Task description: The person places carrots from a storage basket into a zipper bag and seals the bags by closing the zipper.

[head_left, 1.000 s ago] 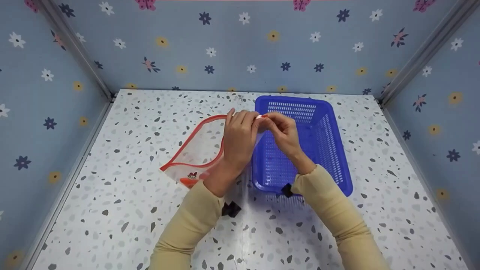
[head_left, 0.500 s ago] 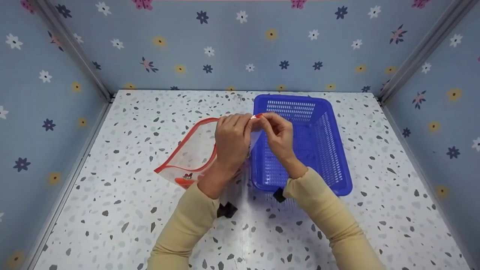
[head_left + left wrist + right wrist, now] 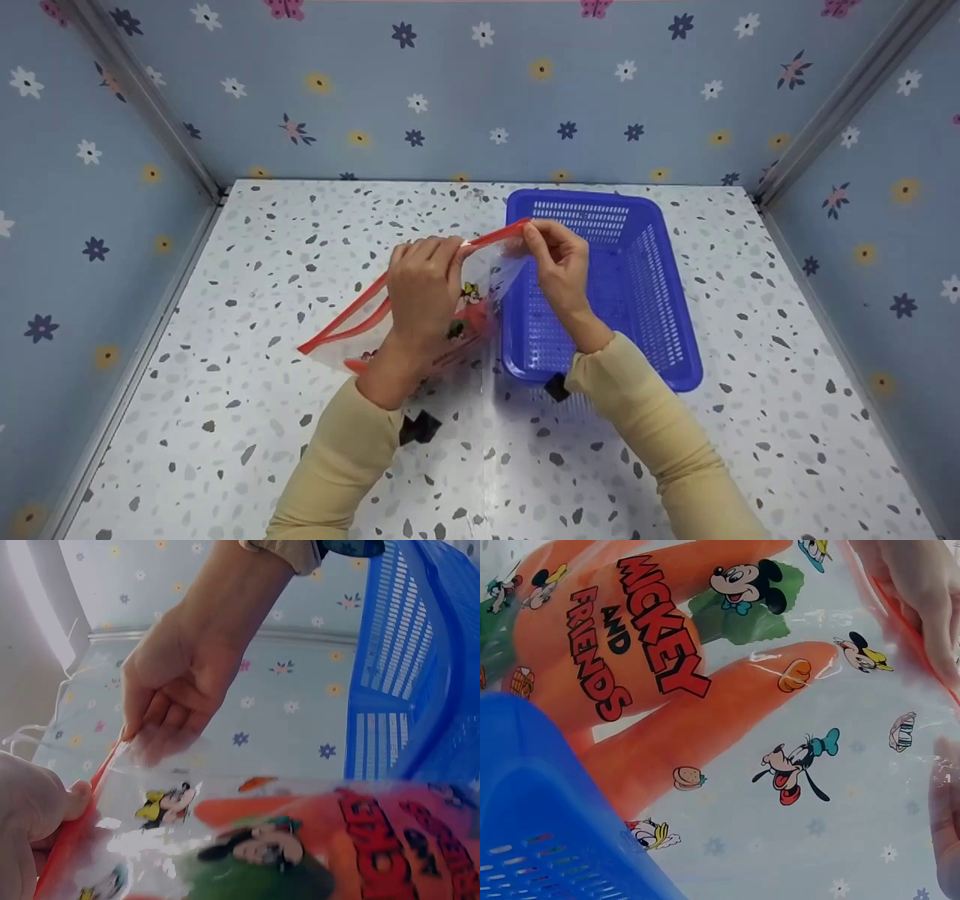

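A clear zip bag [image 3: 487,274] with a red zip strip stands between my hands, left of the blue basket. It bears cartoon prints and lettering [image 3: 664,626]. Through the film show orange tapered pieces [image 3: 727,716] and green leafy shapes [image 3: 750,622], like carrots. My right hand [image 3: 562,266] pinches the right end of the strip over the basket's left rim. With thumb and fingers, my left hand [image 3: 426,289] holds the strip near its middle, by a small white piece [image 3: 466,244]. Left of that hand, the two strip edges lie apart; to its right they are together.
The blue basket [image 3: 512,330] with slotted walls stands on the speckled table [image 3: 240,420], right of the bag. Flower-patterned panels [image 3: 480,97] enclose the back and sides. Black pieces [image 3: 426,427] sit at both wrists.
My left hand has slid leftward along the strip, away from my right hand, and the strip between them is now straight and joined. The gap at the left has narrowed.
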The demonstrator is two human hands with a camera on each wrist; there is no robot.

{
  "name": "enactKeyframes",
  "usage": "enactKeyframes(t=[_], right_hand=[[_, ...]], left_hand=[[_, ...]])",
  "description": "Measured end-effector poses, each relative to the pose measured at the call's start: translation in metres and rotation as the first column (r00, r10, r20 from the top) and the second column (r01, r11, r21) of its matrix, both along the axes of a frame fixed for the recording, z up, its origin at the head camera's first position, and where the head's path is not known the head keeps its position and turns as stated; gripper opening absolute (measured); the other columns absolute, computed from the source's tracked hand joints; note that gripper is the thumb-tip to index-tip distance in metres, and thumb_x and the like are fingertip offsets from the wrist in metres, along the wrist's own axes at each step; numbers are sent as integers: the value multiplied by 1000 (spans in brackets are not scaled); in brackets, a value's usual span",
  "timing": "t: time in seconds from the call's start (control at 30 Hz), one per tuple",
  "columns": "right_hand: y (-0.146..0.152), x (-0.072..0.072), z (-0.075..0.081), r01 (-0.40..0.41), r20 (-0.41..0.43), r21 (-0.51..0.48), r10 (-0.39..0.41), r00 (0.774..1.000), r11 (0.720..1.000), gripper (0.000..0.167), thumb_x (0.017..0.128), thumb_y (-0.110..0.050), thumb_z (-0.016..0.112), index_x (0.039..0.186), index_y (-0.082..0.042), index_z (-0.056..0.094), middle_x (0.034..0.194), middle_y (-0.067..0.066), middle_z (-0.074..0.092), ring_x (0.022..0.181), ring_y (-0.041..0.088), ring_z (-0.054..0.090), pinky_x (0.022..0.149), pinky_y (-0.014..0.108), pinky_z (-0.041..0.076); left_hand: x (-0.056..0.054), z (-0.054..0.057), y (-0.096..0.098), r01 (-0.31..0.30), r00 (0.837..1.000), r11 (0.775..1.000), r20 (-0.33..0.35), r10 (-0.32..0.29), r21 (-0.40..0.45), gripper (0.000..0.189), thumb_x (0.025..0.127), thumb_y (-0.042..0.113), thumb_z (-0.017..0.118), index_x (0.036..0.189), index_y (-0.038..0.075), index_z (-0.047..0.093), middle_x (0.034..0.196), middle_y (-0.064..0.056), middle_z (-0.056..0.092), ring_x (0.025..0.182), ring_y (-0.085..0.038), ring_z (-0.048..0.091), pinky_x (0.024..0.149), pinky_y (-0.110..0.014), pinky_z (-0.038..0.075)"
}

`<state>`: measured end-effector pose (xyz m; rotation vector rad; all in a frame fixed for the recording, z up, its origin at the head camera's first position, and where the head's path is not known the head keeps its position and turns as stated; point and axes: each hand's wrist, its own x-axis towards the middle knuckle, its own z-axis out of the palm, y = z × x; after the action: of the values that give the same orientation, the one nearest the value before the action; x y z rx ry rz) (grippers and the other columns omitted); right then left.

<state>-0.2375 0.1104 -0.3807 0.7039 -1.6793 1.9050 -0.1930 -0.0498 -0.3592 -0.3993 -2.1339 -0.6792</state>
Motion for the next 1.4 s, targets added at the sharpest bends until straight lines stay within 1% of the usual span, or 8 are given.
enactKeyframes(t=[0.3,0.47,0.63,0.87,1.03,1.23,1.33,1.4], right_hand=[[3,-5,-1,31,73,23,-33,997,999,12,86,9,48,82,17,57,69,27,58,60,15,59,58,28,53],[4,0,9,71,105,45,-75,992,996,12,85,11,48,82,20,56,71,30,56,59,11,56,55,22,50],[6,3,14,103,125,59,-110,986,993,12,85,10,49,82,20,56,70,23,58,58,11,56,54,22,50],[14,-3,7,77,142,7,-77,987,997,13,85,11,48,82,21,54,70,14,63,60,14,61,57,26,53],[22,-6,2,48,117,-24,-45,992,999,13,86,12,45,83,21,53,69,24,61,60,23,63,58,33,54],[27,-8,-1,49,103,4,-49,994,999,15,88,11,44,84,22,53,71,31,58,61,30,63,59,38,54],[27,-8,-3,69,106,26,-71,992,997,15,88,9,45,84,21,54,71,31,58,61,30,62,59,37,54],[29,-13,-9,77,108,37,-81,991,996,17,89,5,46,84,18,56,71,27,59,62,28,63,59,36,54]], left_hand=[[8,-4,-31,-62,995,998,83,61,16,19,86,18,59,86,1,68,80,-10,65,77,-24,61,65,-36,44],[11,-6,-47,-106,991,994,80,105,13,20,85,18,60,85,0,68,79,-12,65,75,-25,61,64,-38,44],[13,-10,-62,-145,986,989,89,144,16,22,84,20,61,86,-1,68,78,-13,65,74,-27,61,63,-39,43],[15,-15,-84,-218,969,976,125,213,24,21,83,18,63,86,-1,68,79,-15,65,75,-30,60,64,-41,43],[16,-17,-99,-259,955,966,150,254,19,21,83,17,62,88,-3,68,81,-17,65,76,-32,60,62,-42,43],[15,-20,-105,-287,942,958,187,277,26,22,84,16,62,91,-4,67,84,-18,64,78,-33,60,61,-41,44],[13,-20,-103,-301,934,953,211,289,28,23,85,16,60,93,-4,66,85,-18,64,79,-32,60,63,-40,46],[12,-21,-102,-312,927,950,227,297,32,23,85,16,60,95,-4,66,86,-18,64,79,-32,60,65,-40,48]])
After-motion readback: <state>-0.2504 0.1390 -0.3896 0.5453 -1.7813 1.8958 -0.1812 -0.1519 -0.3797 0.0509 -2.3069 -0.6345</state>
